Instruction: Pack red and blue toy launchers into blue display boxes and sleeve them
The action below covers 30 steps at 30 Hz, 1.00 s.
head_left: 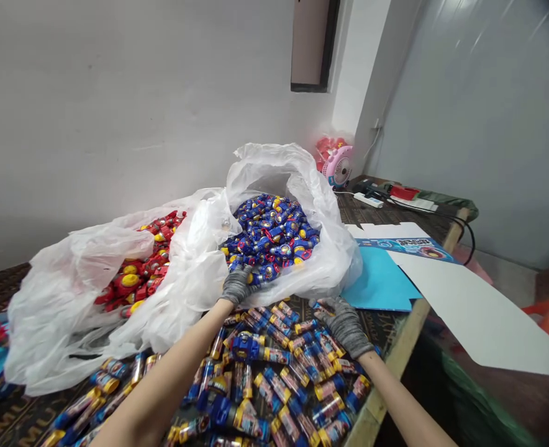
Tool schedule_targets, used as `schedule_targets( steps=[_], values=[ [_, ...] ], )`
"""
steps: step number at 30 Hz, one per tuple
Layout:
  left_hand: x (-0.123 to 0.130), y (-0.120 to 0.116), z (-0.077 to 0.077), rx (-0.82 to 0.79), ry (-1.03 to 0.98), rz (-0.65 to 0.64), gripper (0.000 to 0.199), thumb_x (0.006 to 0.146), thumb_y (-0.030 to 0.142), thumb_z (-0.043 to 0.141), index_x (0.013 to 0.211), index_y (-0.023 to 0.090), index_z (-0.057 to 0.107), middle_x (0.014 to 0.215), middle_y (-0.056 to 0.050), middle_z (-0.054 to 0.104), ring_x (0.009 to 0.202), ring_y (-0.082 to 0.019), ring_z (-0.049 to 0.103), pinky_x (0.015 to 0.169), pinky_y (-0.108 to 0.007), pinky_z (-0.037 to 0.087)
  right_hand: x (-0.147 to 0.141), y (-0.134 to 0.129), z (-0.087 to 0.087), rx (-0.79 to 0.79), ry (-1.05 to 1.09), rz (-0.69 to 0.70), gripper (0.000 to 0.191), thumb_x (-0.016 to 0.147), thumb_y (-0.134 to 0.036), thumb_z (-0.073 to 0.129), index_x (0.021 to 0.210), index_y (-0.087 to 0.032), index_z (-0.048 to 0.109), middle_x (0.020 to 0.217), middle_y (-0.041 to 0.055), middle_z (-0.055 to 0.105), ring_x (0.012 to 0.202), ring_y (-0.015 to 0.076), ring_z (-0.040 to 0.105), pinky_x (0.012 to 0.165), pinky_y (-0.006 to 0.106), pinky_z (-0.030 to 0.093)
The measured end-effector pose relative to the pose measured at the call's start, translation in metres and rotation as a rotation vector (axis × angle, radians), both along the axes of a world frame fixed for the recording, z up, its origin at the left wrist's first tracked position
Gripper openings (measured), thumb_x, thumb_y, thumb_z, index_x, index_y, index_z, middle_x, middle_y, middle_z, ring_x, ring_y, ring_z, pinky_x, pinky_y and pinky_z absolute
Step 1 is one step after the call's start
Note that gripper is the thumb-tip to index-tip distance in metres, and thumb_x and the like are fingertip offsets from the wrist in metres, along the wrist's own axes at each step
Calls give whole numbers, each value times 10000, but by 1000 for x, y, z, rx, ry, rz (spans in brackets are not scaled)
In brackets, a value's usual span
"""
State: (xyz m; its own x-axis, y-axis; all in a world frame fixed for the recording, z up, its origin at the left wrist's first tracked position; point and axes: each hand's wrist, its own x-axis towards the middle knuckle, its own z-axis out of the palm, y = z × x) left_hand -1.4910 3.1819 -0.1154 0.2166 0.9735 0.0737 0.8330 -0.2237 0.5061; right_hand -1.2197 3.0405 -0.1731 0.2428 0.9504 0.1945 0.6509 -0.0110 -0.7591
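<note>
My left hand [237,286], in a grey knitted glove, is at the front lip of a white plastic bag [340,248]. Its fingers close around a blue toy piece [263,274] at the edge of the heap of blue, red and yellow toy pieces [274,226]. Farther right, my right hand [345,324], gloved the same way, is low over the table, its fingers curled on a small tube [320,305]. Many printed tubes with blue and yellow ends [302,360] lie below. Two blue toy pieces [245,345] with tubes attached lie among them.
Another white bag [55,292] with red toy pieces [146,273] stands left. Blue and white printed cardboard [381,279] lies right, overhanging the wooden table edge [395,360]. A pink fan [338,166], power strip [367,200] and black cables are at the back.
</note>
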Motion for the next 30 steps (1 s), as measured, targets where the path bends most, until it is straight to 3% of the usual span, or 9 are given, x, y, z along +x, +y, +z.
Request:
schedule_targets(
  steps=[3,7,12,14,16,20,22,25,30],
  values=[
    [-6,-23,12,-109,-385,112,455,677,419,711,1039,169,595,981,-88,619,883,-237,600,777,-359,496,-13,-9,13,62,316,17,303,696,-409,652,898,-187,691,932,103,720,819,266,662,815,418,538],
    [-11,-74,23,-359,-794,84,438,777,607,533,815,173,581,671,-24,547,515,-108,458,477,-241,417,-38,-21,36,104,615,96,373,679,-537,679,890,-230,652,891,73,700,894,262,651,900,418,518],
    [-6,-136,24,-1069,-1291,8,505,723,670,583,772,168,607,491,24,431,387,-62,253,367,-189,221,-70,-29,71,81,666,281,382,742,-506,623,989,-217,654,874,41,687,848,211,641,843,357,528],
    [-2,-150,24,-1176,-1313,54,463,742,607,633,892,169,654,483,28,464,374,-70,286,373,-197,247,-80,-31,85,38,708,428,372,708,-450,673,986,-202,671,930,39,691,892,206,633,856,341,517],
    [4,-160,27,-1101,-1342,92,458,761,548,656,1043,187,655,577,8,574,408,-96,402,408,-227,354,-89,-33,95,1,744,514,318,708,-430,687,908,-183,679,898,40,692,865,207,632,834,345,518],
    [14,-174,37,-901,-1506,117,461,764,517,656,1126,233,626,957,-38,702,770,-180,646,656,-312,541,-109,-41,90,52,748,345,323,719,-473,691,872,-190,658,874,51,687,817,211,633,815,358,524],
    [15,-179,39,-793,-1524,150,455,754,481,674,1131,231,619,1062,-46,691,895,-197,656,713,-314,553,-114,-47,79,69,696,308,332,755,-493,656,915,-202,657,914,59,690,837,213,638,848,374,522],
    [5,-183,35,-523,-1278,239,413,778,483,627,1089,212,634,1056,-75,690,968,-238,651,736,-358,567,-110,-54,61,83,560,312,301,840,-490,562,957,-229,656,925,53,689,836,206,646,842,383,537],
    [-26,-184,22,-147,-991,294,433,586,304,780,997,255,652,1209,-57,644,1288,-323,456,1096,-484,401,-86,-53,48,153,454,166,309,803,-509,566,908,-229,645,1017,92,676,974,261,626,957,477,484]
  ],
)
